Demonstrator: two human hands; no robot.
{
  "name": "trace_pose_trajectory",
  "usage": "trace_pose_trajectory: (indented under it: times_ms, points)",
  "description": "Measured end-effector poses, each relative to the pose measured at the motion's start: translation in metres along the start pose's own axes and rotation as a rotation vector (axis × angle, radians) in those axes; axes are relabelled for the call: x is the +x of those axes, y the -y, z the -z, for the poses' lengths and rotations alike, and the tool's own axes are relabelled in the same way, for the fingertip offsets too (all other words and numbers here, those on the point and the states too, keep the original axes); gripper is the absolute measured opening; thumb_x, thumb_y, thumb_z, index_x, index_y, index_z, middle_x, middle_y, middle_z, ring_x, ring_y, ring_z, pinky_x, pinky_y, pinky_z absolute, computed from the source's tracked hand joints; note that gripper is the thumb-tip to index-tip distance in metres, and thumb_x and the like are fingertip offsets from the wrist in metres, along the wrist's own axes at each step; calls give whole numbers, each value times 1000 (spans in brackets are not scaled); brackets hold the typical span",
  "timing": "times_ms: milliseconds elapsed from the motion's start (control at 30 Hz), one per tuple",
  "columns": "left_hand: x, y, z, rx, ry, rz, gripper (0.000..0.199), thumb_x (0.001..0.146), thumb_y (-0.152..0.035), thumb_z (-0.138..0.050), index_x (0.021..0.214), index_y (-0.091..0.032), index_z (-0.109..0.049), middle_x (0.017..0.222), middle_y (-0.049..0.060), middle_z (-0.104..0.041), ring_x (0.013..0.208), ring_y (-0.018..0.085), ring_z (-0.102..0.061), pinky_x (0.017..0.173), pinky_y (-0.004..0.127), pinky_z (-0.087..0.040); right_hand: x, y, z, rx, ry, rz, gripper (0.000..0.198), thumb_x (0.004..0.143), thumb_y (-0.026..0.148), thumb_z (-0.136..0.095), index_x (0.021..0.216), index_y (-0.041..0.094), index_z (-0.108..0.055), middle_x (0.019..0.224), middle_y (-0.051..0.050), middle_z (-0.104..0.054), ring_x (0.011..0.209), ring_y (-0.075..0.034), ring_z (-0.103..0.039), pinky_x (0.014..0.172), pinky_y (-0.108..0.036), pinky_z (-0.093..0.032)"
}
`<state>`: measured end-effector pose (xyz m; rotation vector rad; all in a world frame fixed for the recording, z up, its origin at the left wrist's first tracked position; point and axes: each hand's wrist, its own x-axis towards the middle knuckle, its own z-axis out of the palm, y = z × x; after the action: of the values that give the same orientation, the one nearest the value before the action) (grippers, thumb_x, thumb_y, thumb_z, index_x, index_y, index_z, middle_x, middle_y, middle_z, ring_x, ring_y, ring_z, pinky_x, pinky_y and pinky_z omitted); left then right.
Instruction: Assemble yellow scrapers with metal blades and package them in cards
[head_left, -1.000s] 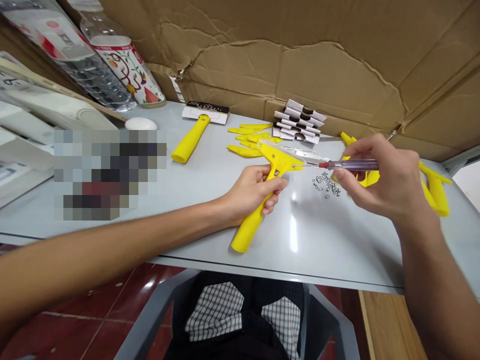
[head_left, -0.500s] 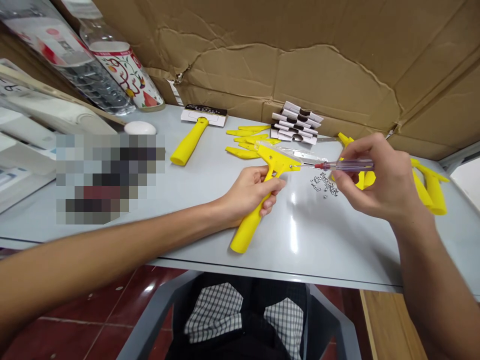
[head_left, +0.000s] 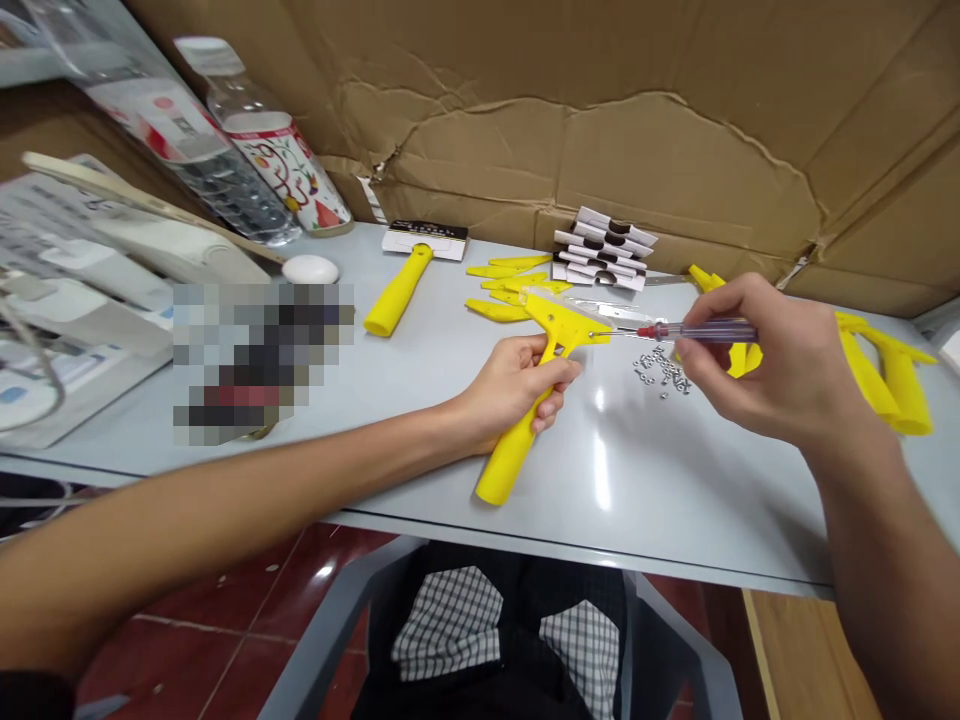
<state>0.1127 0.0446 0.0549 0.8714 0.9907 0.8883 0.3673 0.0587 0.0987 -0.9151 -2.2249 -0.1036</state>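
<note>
My left hand [head_left: 517,392] is wrapped round the handle of a yellow squeegee [head_left: 504,465], its wide head tilted up and away from me. A clear strip runs along the far edge of that head. In my right hand [head_left: 757,360] is a screwdriver [head_left: 712,331] with a clear purple handle and a red collar, held level. Its tip meets a small screw at the right end of the squeegee head. Beneath the shaft lies a scatter of small metal screws [head_left: 661,372]. Flat yellow head pieces [head_left: 499,311] lie behind the squeegee.
Folded card labels [head_left: 604,250] stand at the back by the cardboard wall [head_left: 480,130]. A yellow handle [head_left: 397,295] with a card [head_left: 425,240] lies left. More yellow squeegees [head_left: 904,385] lie right. Bottles [head_left: 289,165] and a white oval object [head_left: 310,269] are at back left.
The view has shifted slightly left, so everything sits further right in the picture. Both hands keep their holds, and the screwdriver tip stays at the screw.
</note>
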Motion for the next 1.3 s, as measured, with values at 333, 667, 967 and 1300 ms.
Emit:
trace_pose_trajectory:
  times_ms: [333,667,967,1300]
  points:
    - [1,5,3,24,22,-6,30,96,-9,-66,72,-21,-50,48,-8,-44,35,5,-38,35,18,-33,0,-7,0,-97,-4,16,17,90,34,-75,98,24,-63,69,5,-71,53,-14,-69,54,-26,-46]
    - [2,3,2,36,8,-6,34,97,-6,-65,71,-21,-50,48,-8,-44,34,4,-38,35,18,-31,1,-7,-1,-118,-46,55,13,93,34,-76,95,23,-69,62,5,-69,46,-13,-63,50,-26,-42]
    - [2,4,2,2,15,-36,34,96,-2,-64,70,-20,-50,54,-8,-46,38,3,-40,36,18,-32,1,-2,0,-30,2,6,18,87,26,-75,101,22,-64,82,3,-78,59,-13,-74,54,-22,-50]
    - [4,7,4,14,24,-24,32,96,-6,-66,73,-21,-50,57,-8,-46,37,3,-40,36,19,-32,2,-4,-1,-77,5,15,18,88,33,-75,100,24,-65,73,3,-76,56,-17,-74,54,-27,-51]
